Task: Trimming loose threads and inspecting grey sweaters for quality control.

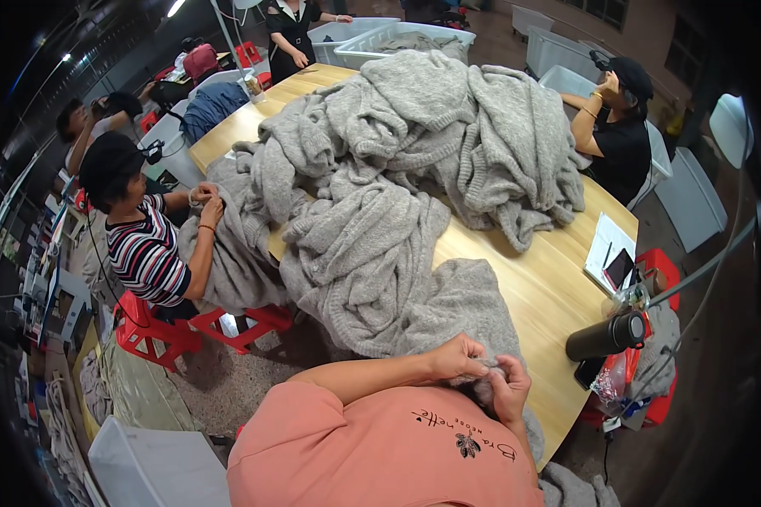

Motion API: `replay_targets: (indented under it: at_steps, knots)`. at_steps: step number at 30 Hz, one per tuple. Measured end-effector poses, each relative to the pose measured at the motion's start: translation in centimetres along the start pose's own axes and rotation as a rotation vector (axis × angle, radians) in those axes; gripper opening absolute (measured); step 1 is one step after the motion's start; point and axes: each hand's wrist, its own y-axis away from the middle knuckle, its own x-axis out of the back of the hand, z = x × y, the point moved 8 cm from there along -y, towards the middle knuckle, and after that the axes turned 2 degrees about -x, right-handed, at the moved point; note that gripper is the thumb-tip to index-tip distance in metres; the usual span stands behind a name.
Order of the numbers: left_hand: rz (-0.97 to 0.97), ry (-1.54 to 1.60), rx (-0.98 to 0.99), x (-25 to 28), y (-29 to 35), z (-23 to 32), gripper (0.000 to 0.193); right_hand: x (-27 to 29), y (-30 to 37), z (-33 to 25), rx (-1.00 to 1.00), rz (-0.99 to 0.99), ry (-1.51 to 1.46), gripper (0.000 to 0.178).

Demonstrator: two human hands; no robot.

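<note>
A grey knitted garment (465,300) drapes over the near edge of the table, and part of it hangs down by my right forearm. My left hand (458,357) pinches a bit of this knit in front of my chest. Close beside it, my right hand (510,387) is closed on the same garment, its thumb and fingers pressed together. The fingertips of both hands nearly meet; whether anything small is between them cannot be made out. Just beyond lies another bunched grey knit (355,253), touching the garment I hold.
A large heap of grey knits (431,110) covers the far half of the wooden table (558,287). Rightward stand a black bottle (604,336), a phone (619,269) and papers (600,241). A co-worker in stripes (148,253) handles knitwear at left; another person (621,127) sits at right.
</note>
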Motion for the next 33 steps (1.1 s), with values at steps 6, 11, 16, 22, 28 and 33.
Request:
replay_targets:
  at_steps: [6, 11, 16, 22, 28, 33]
  knots:
    - [0.075, -0.051, -0.028, 0.8, -0.6, 0.7, 0.005, 0.4, 1.1, -2.4, 0.234, -0.151, 0.331, 0.018]
    - [-0.032, 0.021, 0.139, -0.3, -0.7, 0.7, 0.008, -2.3, 1.8, -5.7, 0.696, -0.239, 0.536, 0.021]
    - [-0.076, 0.083, 0.066, -0.4, -1.0, -0.3, 0.011, -2.8, 2.5, -6.4, 0.835, -0.167, 0.647, 0.023]
    - [-0.032, 0.068, -0.005, 0.0, -0.9, -2.4, 0.010, -2.1, 3.1, -4.9, 0.772, -0.120, 0.726, 0.020]
    - [0.067, -0.047, 0.003, 0.4, -0.5, -2.0, 0.003, -1.7, 2.2, -3.6, 0.597, -0.064, 0.632, 0.018]
    - [0.259, -0.214, -0.053, 2.5, 0.8, -0.4, 0.004, -2.8, 0.2, -3.1, 0.589, -0.234, 0.534, 0.018]
